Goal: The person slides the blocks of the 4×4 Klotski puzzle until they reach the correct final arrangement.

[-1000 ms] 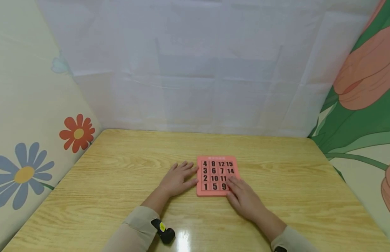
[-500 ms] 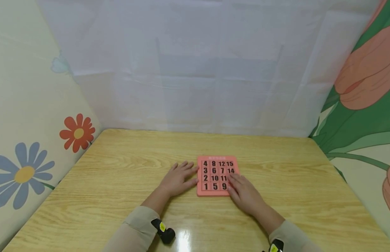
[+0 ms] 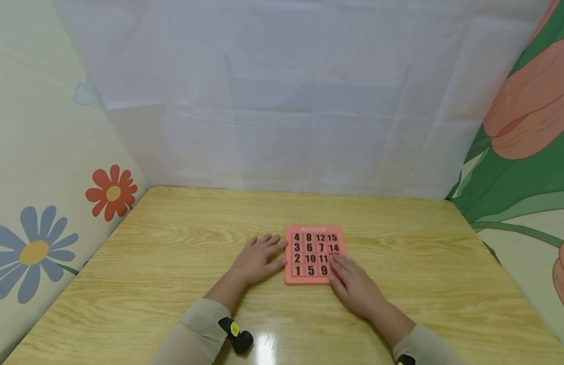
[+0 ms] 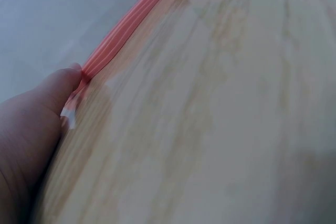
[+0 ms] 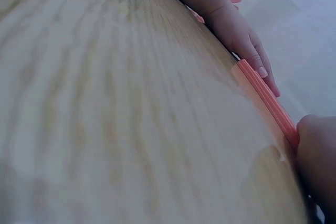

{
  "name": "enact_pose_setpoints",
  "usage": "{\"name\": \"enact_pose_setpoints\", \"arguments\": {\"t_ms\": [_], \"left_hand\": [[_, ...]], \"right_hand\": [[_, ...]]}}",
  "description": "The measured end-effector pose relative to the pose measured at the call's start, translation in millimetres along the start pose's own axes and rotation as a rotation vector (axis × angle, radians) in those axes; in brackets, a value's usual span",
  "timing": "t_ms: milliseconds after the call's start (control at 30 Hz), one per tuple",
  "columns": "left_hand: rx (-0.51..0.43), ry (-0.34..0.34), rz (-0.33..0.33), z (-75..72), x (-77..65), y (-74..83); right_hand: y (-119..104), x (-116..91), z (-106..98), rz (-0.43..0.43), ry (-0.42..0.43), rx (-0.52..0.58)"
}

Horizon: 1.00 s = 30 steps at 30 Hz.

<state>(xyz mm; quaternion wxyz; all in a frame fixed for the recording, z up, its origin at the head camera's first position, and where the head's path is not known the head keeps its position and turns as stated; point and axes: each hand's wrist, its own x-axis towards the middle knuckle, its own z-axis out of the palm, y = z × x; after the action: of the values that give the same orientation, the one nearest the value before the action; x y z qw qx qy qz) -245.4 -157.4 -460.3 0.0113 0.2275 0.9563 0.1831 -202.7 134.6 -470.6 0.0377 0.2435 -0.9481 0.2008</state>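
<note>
- Board: pink number puzzle (image 3: 305, 280), lying flat on the wood-grain table (image 3: 172, 243), right of table centre, between the two hands.
- Number tiles (image 3: 310, 258), top to bottom as readable: 4 8 12 15 / 3 6 7 14 / 2 10 11 / 1 5 9. Last column of the two lower rows is under the right hand, can't read it.
- Left hand (image 3: 258, 259): palm down on the table, fingers extended and slightly spread, not wrapped round anything. Thumb tip meets the board's left edge, also seen in the left wrist view; index tip at the same edge, higher up.
- Right hand (image 3: 358, 289): fingers together and nearly straight, tips on the right column just below 14. Thumb at the lower right, beside the 9. No pinch visible; tile contact under the fingertips is hidden.
- Both forearms in beige sleeves (image 3: 192, 327). Black wrist camera (image 3: 240, 339) with a yellow label on the left cuff; only a bit of the right one shows at the frame bottom.
- Backdrop: creased white sheet (image 3: 309, 101) behind the table. Left wall has a red flower (image 3: 113, 193) and a blue flower (image 3: 34, 252); right wall, a big pink tulip (image 3: 528, 106) with green leaves.
</note>
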Motion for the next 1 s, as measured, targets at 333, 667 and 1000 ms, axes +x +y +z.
{"name": "enact_pose_setpoints", "arguments": {"t_ms": [333,667,1000], "left_hand": [[-0.002,0.008,0.002,-0.3,-0.8,0.3],[0.004,0.015,0.006,0.8,-0.5,-1.3],[0.002,0.019,0.009,0.3,-0.8,-0.6]], "right_hand": [[-4,-9,-1,0.007,-0.007,0.004],[-6,-16,0,0.006,-0.015,-0.003],[-7,-19,0,0.006,-0.001,-0.003]]}}
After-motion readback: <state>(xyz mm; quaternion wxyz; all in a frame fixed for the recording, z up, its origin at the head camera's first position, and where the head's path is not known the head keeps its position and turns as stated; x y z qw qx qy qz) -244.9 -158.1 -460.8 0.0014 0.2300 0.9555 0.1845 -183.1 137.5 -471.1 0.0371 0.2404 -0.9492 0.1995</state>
